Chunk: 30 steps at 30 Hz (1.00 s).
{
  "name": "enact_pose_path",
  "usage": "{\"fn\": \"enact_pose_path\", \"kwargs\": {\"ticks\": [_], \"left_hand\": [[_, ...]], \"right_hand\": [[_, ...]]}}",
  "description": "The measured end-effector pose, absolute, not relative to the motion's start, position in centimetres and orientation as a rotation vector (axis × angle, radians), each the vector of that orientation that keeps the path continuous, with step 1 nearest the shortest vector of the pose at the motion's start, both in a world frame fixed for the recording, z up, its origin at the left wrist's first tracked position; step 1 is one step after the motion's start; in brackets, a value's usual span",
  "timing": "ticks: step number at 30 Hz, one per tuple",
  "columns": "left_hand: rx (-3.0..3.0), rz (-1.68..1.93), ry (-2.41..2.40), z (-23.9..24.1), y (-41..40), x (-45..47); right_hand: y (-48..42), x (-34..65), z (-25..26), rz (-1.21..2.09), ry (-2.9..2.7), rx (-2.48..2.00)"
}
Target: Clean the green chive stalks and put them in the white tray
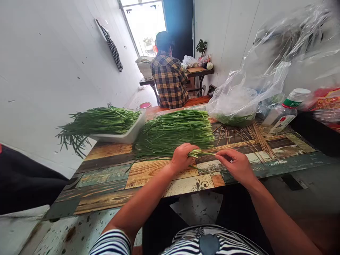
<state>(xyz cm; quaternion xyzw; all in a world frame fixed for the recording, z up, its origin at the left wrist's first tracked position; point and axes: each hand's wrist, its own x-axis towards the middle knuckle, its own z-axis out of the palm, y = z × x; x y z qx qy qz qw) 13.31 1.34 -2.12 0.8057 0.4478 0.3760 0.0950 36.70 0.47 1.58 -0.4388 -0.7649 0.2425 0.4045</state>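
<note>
My left hand (pixel 182 157) is closed around a small bundle of green chive stalks (pixel 196 153), pale cut ends pointing right. My right hand (pixel 235 163) pinches a thin wooden skewer (pixel 209 153) whose tip meets the bundle's ends. Both hands hover just above the patterned wooden table (pixel 111 173). Directly behind the hands lies a big loose pile of chives (pixel 174 131).
A white tray (pixel 124 136) heaped with more chives sits at the left rear. Loose skewers (pixel 255 136) lie at the right, by a clear plastic bag (pixel 247 95) and a white-capped bottle (pixel 283 115). A person in a plaid shirt (pixel 169 79) sits beyond, back turned.
</note>
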Motion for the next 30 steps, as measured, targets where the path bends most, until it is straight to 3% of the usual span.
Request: {"fn": "enact_pose_path", "kwargs": {"ticks": [9,21,30], "left_hand": [[2.517,1.107,1.046,-1.8,1.3,13.8],[2.649,1.167,1.01,-2.1,0.9,14.6],[2.361,1.226,1.247,-1.7,1.2,13.2]], "right_hand": [[0.5,35.4,0.3,0.628,-1.877,-1.069],[2.2,36.2,-0.9,0.819,-2.047,-1.133],[2.8,36.9,3.8,0.655,-2.052,-1.239]]}}
